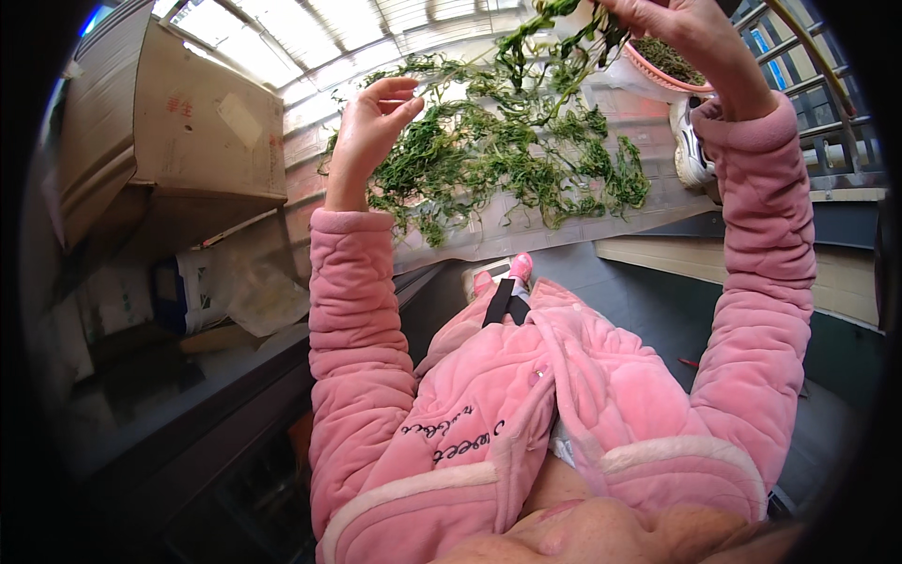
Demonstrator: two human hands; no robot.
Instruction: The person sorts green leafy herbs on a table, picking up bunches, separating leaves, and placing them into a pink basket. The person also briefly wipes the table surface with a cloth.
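Note:
Wilted green leafy stems point(486, 151) lie spread in a loose tangle on a clear plastic sheet point(676, 204) in front of me. At the top right, my right hand point(666, 25) grips a limp bunch of leafy stems point(557, 42), which hangs down towards the spread greens. The tips of its fingers are cut off by the frame's upper edge. My left hand point(373, 127) is raised over the left side of the greens. Its fingers are bent, with a gap to the thumb, and nothing shows in it.
To the left stands a large cardboard box point(211, 127) bearing writing, with a clear plastic bag point(257, 292) below it. A pink basin point(666, 67) of dark plant bits and a white shoe point(690, 148) are at the right. Metal railings point(810, 92) rise beyond them.

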